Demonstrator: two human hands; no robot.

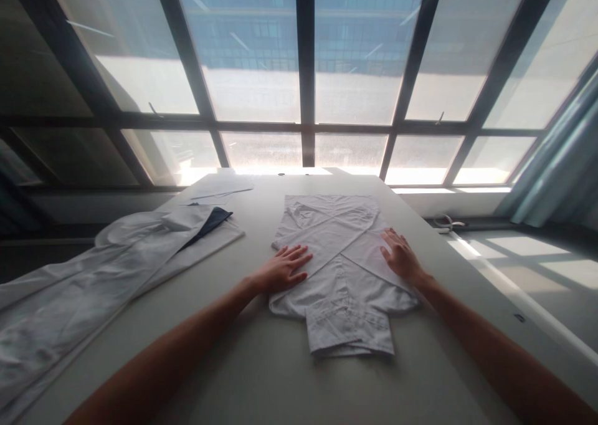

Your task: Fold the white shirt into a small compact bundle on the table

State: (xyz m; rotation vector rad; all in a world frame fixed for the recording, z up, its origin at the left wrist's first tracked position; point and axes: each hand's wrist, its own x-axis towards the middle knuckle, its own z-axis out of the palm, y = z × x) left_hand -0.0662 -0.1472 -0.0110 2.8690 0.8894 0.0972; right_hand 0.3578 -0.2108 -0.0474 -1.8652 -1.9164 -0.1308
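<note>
A white shirt (343, 244) lies on the table, its sleeves crossed over its body and its collar pointing toward me. My left hand (283, 269) rests flat on the shirt's left side, fingers spread. On the opposite side, my right hand (400, 255) lies along the shirt's right edge with its fingers stretched out. Neither hand grips the cloth. Left of my left arm, another white garment (93, 275) with a dark patch is loosely spread and hangs toward the table's left side.
The white table (261, 362) reaches up to large framed windows (306, 70). Sheets of paper (224, 183) lie at its far left. Beyond its right edge, a pale cable (446, 222) sits near the floor, and a blue-grey curtain (555, 157) hangs at the right.
</note>
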